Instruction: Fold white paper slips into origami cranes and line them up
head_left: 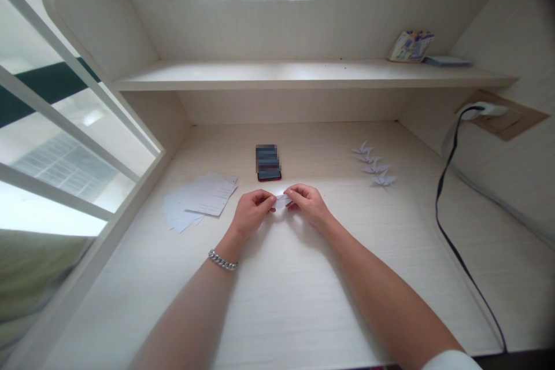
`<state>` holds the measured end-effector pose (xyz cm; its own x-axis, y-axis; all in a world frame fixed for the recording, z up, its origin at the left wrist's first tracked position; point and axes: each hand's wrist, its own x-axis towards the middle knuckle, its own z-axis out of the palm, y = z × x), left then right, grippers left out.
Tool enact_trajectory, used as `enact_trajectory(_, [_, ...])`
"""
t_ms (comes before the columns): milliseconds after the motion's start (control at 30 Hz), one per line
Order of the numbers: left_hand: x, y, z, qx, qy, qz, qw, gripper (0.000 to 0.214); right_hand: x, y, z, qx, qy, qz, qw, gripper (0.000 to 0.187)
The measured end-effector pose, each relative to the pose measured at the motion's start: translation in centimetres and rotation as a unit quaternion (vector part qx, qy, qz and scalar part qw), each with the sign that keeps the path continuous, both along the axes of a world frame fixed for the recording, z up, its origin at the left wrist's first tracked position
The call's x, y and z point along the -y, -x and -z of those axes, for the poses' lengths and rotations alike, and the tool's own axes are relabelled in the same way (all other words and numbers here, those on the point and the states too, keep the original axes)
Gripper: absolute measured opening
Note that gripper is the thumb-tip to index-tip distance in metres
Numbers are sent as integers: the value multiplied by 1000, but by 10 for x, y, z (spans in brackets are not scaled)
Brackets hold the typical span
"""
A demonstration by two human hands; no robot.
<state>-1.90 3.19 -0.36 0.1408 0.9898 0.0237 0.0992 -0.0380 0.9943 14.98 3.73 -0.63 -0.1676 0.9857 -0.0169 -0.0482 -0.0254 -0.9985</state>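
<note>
A small folded piece of white paper (281, 202) is held between both hands above the middle of the desk. My left hand (254, 208), with a silver chain bracelet (222, 261) on its wrist, pinches the paper's left end between thumb and fingers. At the right end, my right hand (307, 203) has its thumb and fingers closed on the same paper. The fingertips hide both ends, so the exact fold cannot be made out. Just beyond the hands lies a dark phone (269, 163) with its screen blurred. Several folded paper cranes (375, 166) stand in a row to the right.
Loose white paper sheets (210, 193) lie overlapping on the desk's left. A black cable (439, 208) runs from the wall socket (505, 117) down the right side. A shelf (277, 72) spans the back, with a small colourful packet (411, 46) on it. White bars (56, 115) border the left.
</note>
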Motion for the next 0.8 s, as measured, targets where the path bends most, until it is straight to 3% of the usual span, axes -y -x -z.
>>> enact_trajectory(233, [1,-2,0,1,9,0,1000,23,1,1,4,78,-34,-5,996,24])
enact_trajectory(800, [-2,2,5,-15,1,-3,1000,27,2,2,6,39,-34,-30,998,17])
